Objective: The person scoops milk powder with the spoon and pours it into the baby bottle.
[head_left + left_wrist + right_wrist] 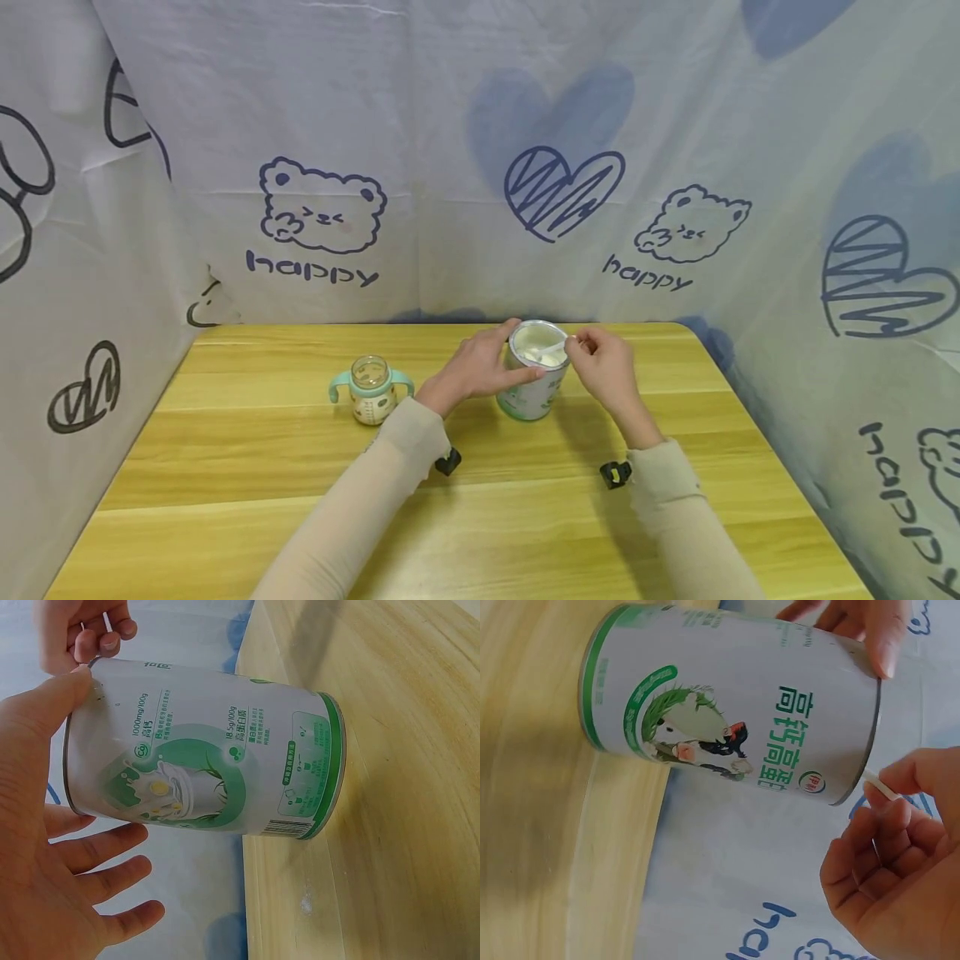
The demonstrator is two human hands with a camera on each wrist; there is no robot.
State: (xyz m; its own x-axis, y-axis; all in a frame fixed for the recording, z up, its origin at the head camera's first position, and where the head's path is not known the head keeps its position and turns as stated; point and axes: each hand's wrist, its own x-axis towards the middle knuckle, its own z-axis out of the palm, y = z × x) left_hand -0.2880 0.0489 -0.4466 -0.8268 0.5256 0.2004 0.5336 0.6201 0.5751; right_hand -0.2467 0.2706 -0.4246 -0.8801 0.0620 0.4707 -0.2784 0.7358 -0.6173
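Note:
An open can of milk powder [531, 398] stands upright on the table, white with a green base band, pale powder visible inside. My left hand [483, 364] steadies it at the top, thumb on the near side of the rim and fingers round the far side. In the left wrist view, its lower fingers spread out past the can [187, 750]. Between the thumb and fingers of my right hand [604, 367] is the handle of a white scoop [553, 347], which reaches over the rim into the can. The right wrist view shows only the handle's end; the can wall hides the rest.
Left of the can, beside my left wrist, stands a baby bottle [372, 400] with mint-green handles and an uncapped top. A wooden table [517, 533] lies beneath everything. Printed cloth [442, 233] hangs behind the table and along both sides.

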